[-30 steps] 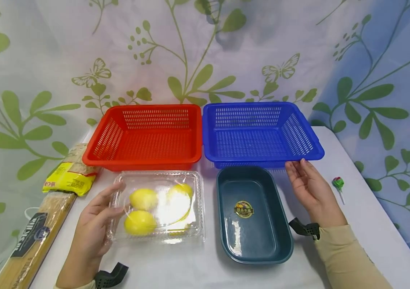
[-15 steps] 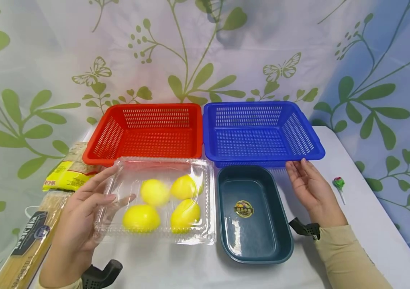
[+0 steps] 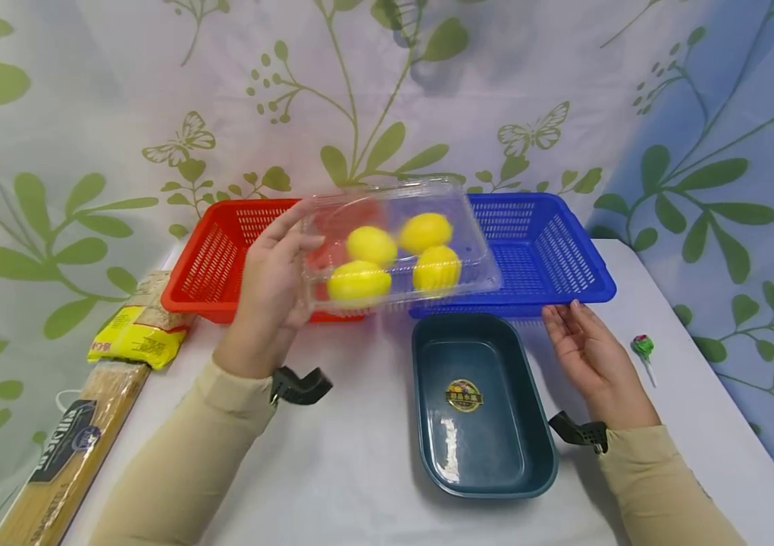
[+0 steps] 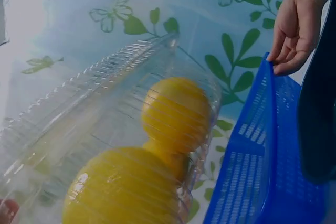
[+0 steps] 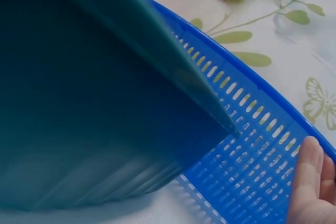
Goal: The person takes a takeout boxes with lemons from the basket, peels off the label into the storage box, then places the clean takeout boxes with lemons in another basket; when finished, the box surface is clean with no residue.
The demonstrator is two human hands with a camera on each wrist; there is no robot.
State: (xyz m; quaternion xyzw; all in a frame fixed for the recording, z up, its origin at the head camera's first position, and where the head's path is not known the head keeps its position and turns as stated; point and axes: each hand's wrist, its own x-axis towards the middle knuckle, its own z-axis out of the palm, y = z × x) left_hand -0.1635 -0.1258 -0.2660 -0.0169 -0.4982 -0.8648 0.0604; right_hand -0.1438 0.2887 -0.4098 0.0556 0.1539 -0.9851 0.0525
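Observation:
My left hand (image 3: 274, 284) grips the left side of a clear plastic clamshell box (image 3: 475, 265), raised over the inner ends of the red basket (image 3: 195, 292) and the blue basket (image 3: 564, 250). Several yellow lemons (image 3: 359, 282) lie inside the box; two show large through its wall in the left wrist view. My right hand (image 3: 594, 364) rests its fingertips against the front rim of the blue basket near its right corner, its fingers loosely extended. In the right wrist view the thumb (image 5: 307, 169) lies along the basket's outer wall.
A dark teal tray (image 3: 537, 455) stands in front of the blue basket, beside my right hand. A lollipop (image 3: 642, 347) lies at the right. Along the left edge are a spaghetti pack (image 3: 62, 462) and a yellow-and-clear bag (image 3: 137, 334). A leaf-print cloth (image 3: 277, 45) hangs behind.
My left hand has lifted the box of lemons from near the table, forward and right, up over the baskets. My right hand stays at the blue basket's rim.

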